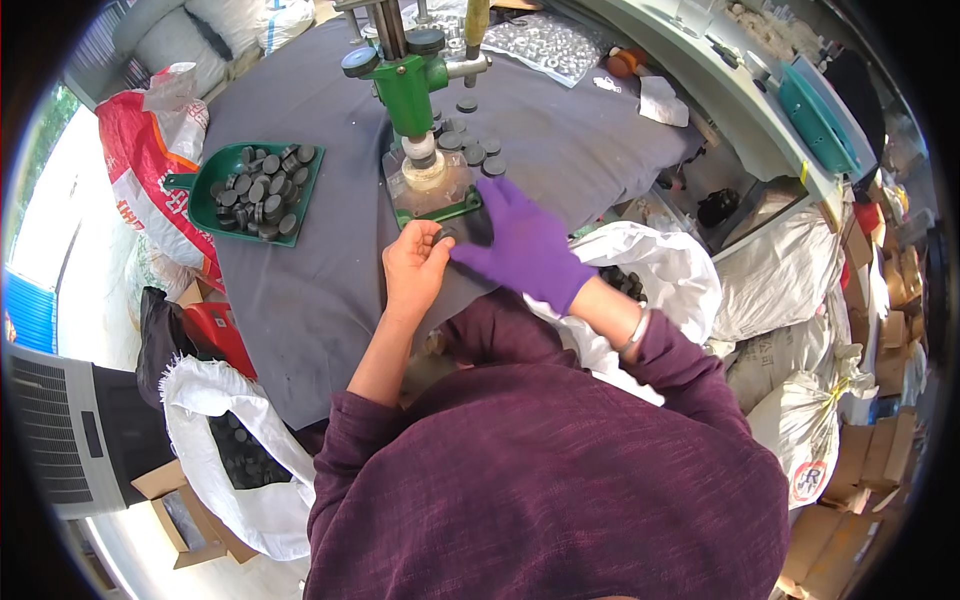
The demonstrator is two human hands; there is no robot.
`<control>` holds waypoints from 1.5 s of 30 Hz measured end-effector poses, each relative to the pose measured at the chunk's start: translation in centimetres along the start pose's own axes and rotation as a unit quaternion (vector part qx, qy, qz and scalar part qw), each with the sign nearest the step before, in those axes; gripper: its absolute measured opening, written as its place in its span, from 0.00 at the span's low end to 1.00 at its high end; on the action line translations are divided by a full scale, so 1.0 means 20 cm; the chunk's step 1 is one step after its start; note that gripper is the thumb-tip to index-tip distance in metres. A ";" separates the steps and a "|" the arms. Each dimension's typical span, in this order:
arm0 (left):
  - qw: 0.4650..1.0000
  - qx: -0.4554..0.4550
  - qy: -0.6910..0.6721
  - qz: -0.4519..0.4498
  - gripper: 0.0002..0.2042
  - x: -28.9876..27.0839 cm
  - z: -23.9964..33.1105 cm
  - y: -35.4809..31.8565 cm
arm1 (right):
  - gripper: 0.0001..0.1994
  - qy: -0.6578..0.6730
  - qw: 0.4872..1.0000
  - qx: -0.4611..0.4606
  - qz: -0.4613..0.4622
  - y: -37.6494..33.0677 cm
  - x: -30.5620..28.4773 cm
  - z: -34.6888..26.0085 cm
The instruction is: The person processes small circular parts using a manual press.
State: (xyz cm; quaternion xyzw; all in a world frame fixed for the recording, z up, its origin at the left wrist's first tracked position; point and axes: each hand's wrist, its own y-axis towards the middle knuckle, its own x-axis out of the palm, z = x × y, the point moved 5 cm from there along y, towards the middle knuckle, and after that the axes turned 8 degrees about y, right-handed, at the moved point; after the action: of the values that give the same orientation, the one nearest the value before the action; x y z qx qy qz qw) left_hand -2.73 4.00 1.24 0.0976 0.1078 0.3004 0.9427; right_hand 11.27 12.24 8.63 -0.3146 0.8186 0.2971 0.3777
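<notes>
My bare left hand [412, 268] is closed on a small black round disc [444, 235], pinched between thumb and fingertips in front of the press base. My right hand [530, 245], in a purple glove, has its fingers stretched out beside the base. Its thumb points toward the pinched disc, and its fingertips are close to several loose black discs [490, 165] on the cloth. A green bench press [410, 100] stands just beyond both hands. Under its ram, a pale round piece [424, 173] sits on a clear plate [450, 190].
A green scoop [208, 190] heaped with black discs lies on the grey-covered table [290, 310] to the left. White sacks with black pieces inside stand at lower left [190, 420] and right [690, 270]. Silvery rings [550, 45] lie on a clear bag at the back.
</notes>
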 end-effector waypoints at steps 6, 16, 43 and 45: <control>1.000 0.010 0.004 0.005 0.07 -0.01 0.02 0.02 | 0.35 -0.045 0.990 0.017 0.130 0.08 0.09 0.07; 1.000 0.006 0.001 -0.001 0.06 0.00 0.02 0.00 | 0.18 -0.041 0.996 0.000 0.084 0.21 0.13 0.13; 0.991 -0.070 -0.114 -0.015 0.09 -0.07 -0.01 0.01 | 0.14 0.042 0.994 -0.059 0.084 0.25 0.12 0.24; 0.980 -0.072 -0.180 -0.039 0.10 -0.08 0.00 0.02 | 0.14 0.060 0.992 -0.066 0.088 0.23 0.10 0.26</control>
State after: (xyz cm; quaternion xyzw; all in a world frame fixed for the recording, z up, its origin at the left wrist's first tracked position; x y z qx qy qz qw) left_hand -4.18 3.42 1.48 0.0774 -0.0819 0.2476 0.9623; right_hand 8.99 18.23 5.34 -0.2831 0.8431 0.3627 0.2785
